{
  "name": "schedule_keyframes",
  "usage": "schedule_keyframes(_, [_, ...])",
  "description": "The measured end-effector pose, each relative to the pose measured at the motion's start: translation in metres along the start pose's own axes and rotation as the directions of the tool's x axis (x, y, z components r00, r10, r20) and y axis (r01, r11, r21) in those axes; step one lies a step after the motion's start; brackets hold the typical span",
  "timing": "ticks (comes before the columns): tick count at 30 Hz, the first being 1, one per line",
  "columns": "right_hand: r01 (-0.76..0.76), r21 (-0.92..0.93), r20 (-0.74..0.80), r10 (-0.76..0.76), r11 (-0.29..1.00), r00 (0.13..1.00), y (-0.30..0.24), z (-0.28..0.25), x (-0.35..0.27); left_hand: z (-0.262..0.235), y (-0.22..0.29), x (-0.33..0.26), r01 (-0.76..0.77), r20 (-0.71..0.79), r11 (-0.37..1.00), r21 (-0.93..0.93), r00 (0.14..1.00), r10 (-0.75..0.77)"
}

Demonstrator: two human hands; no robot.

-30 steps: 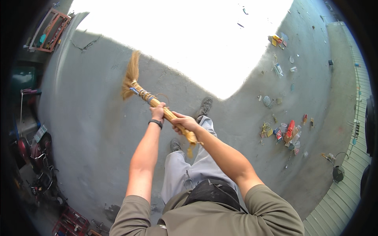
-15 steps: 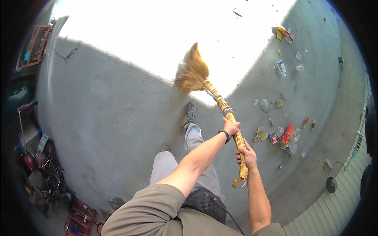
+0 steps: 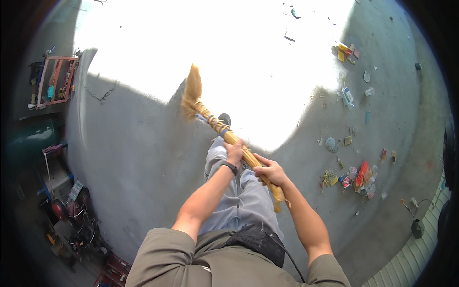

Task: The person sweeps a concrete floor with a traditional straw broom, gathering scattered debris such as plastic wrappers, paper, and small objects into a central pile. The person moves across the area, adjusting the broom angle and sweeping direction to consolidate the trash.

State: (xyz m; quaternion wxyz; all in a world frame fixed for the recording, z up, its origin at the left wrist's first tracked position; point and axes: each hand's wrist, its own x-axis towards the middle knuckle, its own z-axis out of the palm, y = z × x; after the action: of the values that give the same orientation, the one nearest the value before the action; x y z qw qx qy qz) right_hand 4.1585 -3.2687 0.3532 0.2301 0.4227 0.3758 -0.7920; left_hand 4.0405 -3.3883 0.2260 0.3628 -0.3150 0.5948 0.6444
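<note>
A straw broom [image 3: 221,128] slants across in front of me, its bristle head at the upper left and its handle end at the lower right. Around the middle of the handle my left hand [image 3: 234,153] is closed, a dark band on its wrist. My right hand [image 3: 270,171] grips lower down, close to the frayed end. The tan bristles are raised or held over the border between sunlit and shaded floor; I cannot tell whether they touch it. Below the broom show my grey trousers [image 3: 224,191] and part of one dark shoe [image 3: 224,118].
Litter [image 3: 361,179] lies in a loose pile on the concrete floor at right, more scraps [image 3: 346,51] farther off. A motorcycle [image 3: 76,210] and an orange rack [image 3: 56,81] stand along the left. At the lower right are a pale ribbed panel [image 3: 411,258] and a dark round object [image 3: 417,228].
The broom and both hands have swung left, and the broom lies at a flatter slant. My view has shifted, so the litter appears slightly farther right.
</note>
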Motion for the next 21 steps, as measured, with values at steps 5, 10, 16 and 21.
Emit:
schedule_keyframes(5, [-0.063,0.146,0.124,0.045,0.987,0.991,-0.038,0.108,0.180,-0.089,0.115,0.151,0.192,-0.081,0.978,0.083,0.979,-0.185])
schedule_keyframes(10, [-0.110,0.276,-0.317,0.198,0.955,0.927,-0.067,0.020,0.134,0.053,0.034,0.161,0.351,-0.077,0.897,0.267,0.936,-0.343])
schedule_keyframes(16, [-0.017,0.110,-0.697,0.089,0.994,0.712,-0.146,-0.056,-0.017,0.254,-0.037,0.055,0.315,0.300,0.772,0.552,0.789,-0.536])
schedule_keyframes(21, [0.084,0.026,-0.607,-0.051,0.996,0.793,-0.225,-0.018,-0.056,0.275,0.081,0.008,0.290,0.431,0.872,0.395,0.780,-0.454])
